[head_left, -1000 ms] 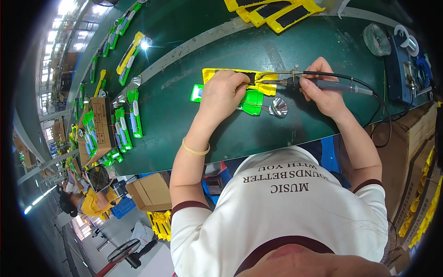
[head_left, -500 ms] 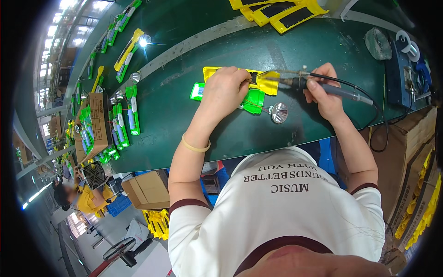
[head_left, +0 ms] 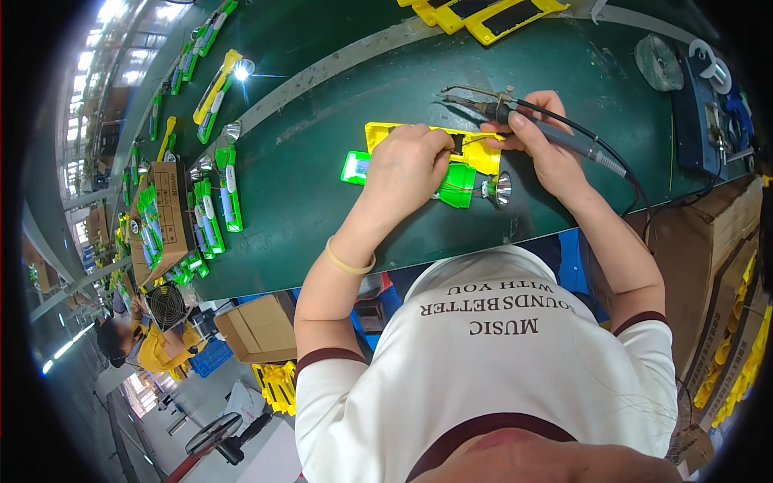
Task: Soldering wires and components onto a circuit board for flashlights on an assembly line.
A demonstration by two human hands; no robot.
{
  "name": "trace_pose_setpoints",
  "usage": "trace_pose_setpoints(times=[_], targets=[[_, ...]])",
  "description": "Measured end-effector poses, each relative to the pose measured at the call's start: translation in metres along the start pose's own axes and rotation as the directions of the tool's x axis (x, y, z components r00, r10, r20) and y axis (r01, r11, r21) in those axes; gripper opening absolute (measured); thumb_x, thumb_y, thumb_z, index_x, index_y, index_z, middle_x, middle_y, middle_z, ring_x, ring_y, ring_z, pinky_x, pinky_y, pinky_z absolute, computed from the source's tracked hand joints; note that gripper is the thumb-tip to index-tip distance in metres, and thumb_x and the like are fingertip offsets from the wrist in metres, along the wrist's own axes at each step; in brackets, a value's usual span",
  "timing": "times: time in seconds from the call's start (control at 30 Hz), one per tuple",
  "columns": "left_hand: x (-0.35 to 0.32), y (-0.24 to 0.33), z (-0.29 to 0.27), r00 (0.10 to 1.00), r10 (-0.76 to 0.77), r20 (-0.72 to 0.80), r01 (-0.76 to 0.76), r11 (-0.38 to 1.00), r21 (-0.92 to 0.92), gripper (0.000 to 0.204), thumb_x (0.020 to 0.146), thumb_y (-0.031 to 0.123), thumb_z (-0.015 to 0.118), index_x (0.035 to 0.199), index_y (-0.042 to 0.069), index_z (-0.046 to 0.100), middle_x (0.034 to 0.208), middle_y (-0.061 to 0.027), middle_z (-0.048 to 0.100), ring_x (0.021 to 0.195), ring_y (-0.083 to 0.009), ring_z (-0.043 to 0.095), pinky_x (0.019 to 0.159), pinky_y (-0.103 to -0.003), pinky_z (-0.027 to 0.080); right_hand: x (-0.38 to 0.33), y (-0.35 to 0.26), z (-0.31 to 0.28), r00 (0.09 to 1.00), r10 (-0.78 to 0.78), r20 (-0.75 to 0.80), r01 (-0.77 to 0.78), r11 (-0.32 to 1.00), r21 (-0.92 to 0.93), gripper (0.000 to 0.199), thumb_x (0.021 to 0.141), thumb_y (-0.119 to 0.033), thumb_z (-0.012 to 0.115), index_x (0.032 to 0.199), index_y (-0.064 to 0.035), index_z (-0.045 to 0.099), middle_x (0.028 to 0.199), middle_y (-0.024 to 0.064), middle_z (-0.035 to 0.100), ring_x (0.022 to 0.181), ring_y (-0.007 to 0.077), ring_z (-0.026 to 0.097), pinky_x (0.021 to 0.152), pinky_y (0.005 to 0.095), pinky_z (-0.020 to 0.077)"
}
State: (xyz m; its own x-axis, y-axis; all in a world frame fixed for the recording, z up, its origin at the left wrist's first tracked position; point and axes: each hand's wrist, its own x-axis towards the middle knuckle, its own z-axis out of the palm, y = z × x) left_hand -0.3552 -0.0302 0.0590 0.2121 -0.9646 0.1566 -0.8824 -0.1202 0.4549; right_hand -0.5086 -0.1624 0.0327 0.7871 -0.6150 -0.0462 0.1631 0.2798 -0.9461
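My left hand (head_left: pixel 409 165) lies over a yellow flashlight housing (head_left: pixel 485 158), its fingers curled closed on the middle of it; the fingertips are partly hidden. In my right hand (head_left: pixel 546 153) is a soldering iron (head_left: pixel 564 138) with a thin metal feed tube along it, its tip pointing left above the housing. Fingertips of that hand reach the housing's right end. Beneath my left wrist sits a green flashlight housing (head_left: pixel 459 187) with a lit or shiny end at its left. Thin wires run from it to a silver reflector (head_left: pixel 501 190) on the bench.
Green flashlight halves with blue cells (head_left: pixel 229 193) line the left, near a cardboard box (head_left: pixel 171 201) and a lit lamp (head_left: pixel 243 70). Yellow panels (head_left: pixel 515 18) lie at the far edge. A blue-grey soldering station (head_left: pixel 699 121) with a solder spool (head_left: pixel 710 66) stands right.
The soldering iron's tip has lifted away from the yellow housing. My right fingers have come to the housing's right end. Housing, green part and left hand have shifted slightly right; the reflector has turned.
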Motion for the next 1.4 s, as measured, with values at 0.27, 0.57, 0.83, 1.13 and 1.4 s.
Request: trace_pose_setpoints(times=[0.27, 0.57, 0.83, 1.13, 1.4], targets=[[0.001, 0.003, -0.001, 1.000, 0.009, 0.021, -0.010, 1.000, 0.021, 0.006, 0.072, 0.007, 0.061, 0.077, 0.005, 0.061, 0.070, -0.0108, 0.057, 0.070, -0.0275, 0.056, 0.064, -0.038, 0.046, -0.003, 0.005, -0.002, 0.999, -0.019, -0.029, 0.019, 1.000, 0.011, 0.026, 0.089, -0.015, 0.053, 0.101, -0.0025, 0.033, 0.093, 0.0135, 0.055, 0.090, 0.0207, 0.064, 0.075, 0.0260, 0.0520], [0.002, 0.009, 0.000, 1.000, -0.020, 0.018, 0.018, 0.997, 0.081, 0.006, 0.073, 0.009, 0.062, 0.077, 0.005, 0.061, 0.070, -0.0091, 0.059, 0.068, -0.0260, 0.058, 0.061, -0.036, 0.046, -0.006, 0.003, -0.002, 1.000, -0.024, -0.020, 0.023, 1.000, -0.016, 0.027, 0.090, -0.018, 0.053, 0.101, -0.0031, 0.033, 0.092, 0.0139, 0.058, 0.090, 0.0184, 0.064, 0.075, 0.0248, 0.0511], [-0.001, 0.017, -0.001, 0.987, -0.159, -0.013, 0.160, 0.978, 0.132, 0.019, 0.071, 0.012, 0.069, 0.080, 0.006, 0.054, 0.069, -0.0084, 0.060, 0.065, -0.0252, 0.060, 0.057, -0.035, 0.046, -0.006, 0.001, -0.001, 0.999, -0.037, -0.023, 0.037, 0.999, -0.035, 0.027, 0.090, -0.018, 0.053, 0.101, -0.0026, 0.033, 0.092, 0.0141, 0.058, 0.090, 0.0184, 0.064, 0.075, 0.0251, 0.0510], [-0.014, 0.013, -0.037, 0.857, -0.493, 0.151, 0.443, 0.555, -0.704, 0.020, 0.074, 0.003, 0.069, 0.086, 0.002, 0.054, 0.077, -0.0095, 0.063, 0.060, -0.0173, 0.060, 0.050, -0.027, 0.047, -0.006, 0.003, 0.001, 1.000, -0.004, -0.016, 0.003, 1.000, -0.030, 0.028, 0.089, -0.018, 0.054, 0.101, -0.0032, 0.034, 0.094, 0.0143, 0.058, 0.090, 0.0168, 0.063, 0.074, 0.0247, 0.0509], [-0.050, -0.023, -0.030, 0.854, -0.491, 0.172, 0.189, -0.016, -0.982, 0.010, 0.080, -0.002, 0.061, 0.089, -0.001, 0.058, 0.091, -0.0136, 0.064, 0.073, -0.0155, 0.061, 0.065, -0.023, 0.050, -0.010, 0.004, -0.001, 0.964, -0.247, -0.100, 0.211, 0.936, -0.281, 0.024, 0.086, -0.018, 0.059, 0.096, -0.0053, 0.040, 0.077, 0.0043, 0.053, 0.059, 0.0068, 0.045, 0.056, 0.0187, 0.0371]])
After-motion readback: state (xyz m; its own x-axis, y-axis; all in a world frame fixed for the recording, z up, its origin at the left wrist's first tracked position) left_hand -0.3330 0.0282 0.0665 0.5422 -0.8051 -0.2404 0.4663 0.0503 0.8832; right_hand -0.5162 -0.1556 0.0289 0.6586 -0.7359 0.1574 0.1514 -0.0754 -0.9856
